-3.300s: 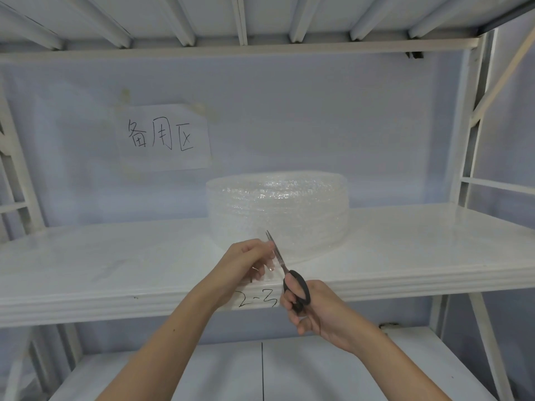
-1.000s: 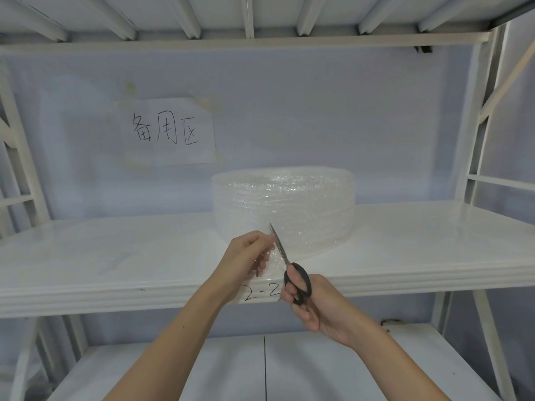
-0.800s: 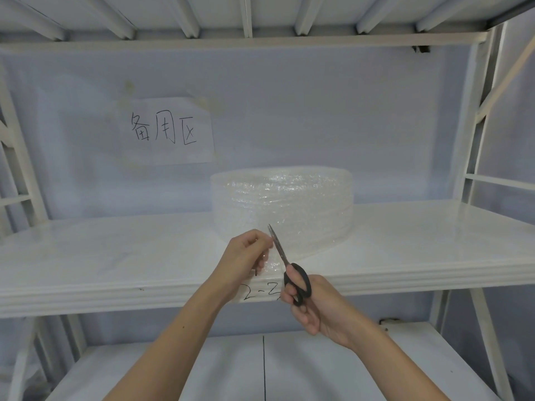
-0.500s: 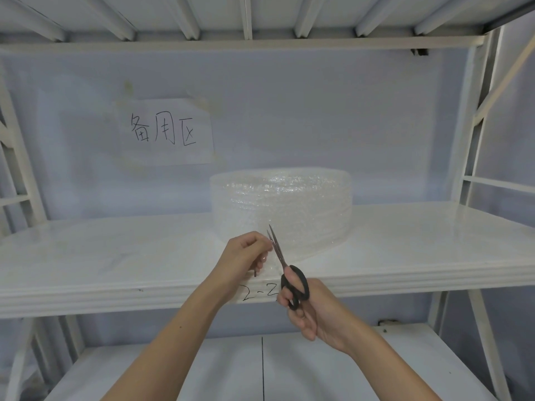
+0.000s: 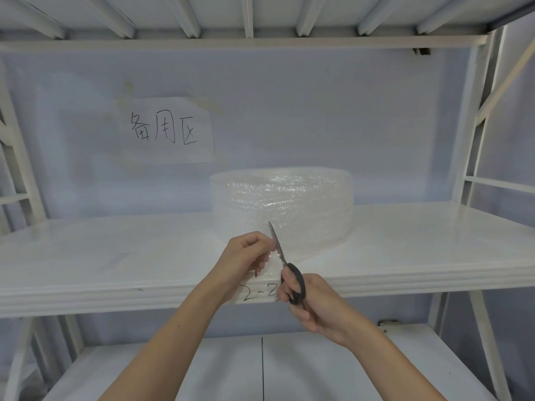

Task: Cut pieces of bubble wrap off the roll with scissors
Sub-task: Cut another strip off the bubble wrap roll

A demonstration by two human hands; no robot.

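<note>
While the left hand point(image 5: 246, 256) pinches the bubble wrap point(image 5: 282, 209) taut, the right hand point(image 5: 312, 305), gripping scissors point(image 5: 279, 250), should snip straight.

Glossy clear plastic bubble wrap roll point(image 5: 282, 208); smooth glossy white shelf point(image 5: 115, 256); paper sign point(image 5: 166, 130).

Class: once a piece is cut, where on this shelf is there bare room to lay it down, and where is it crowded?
Bare shelf lies left of the bubble wrap roll up to the frame, and right of it too. The front middle is crowded: left hand pinching the wrap, right hand working the scissors.
</note>
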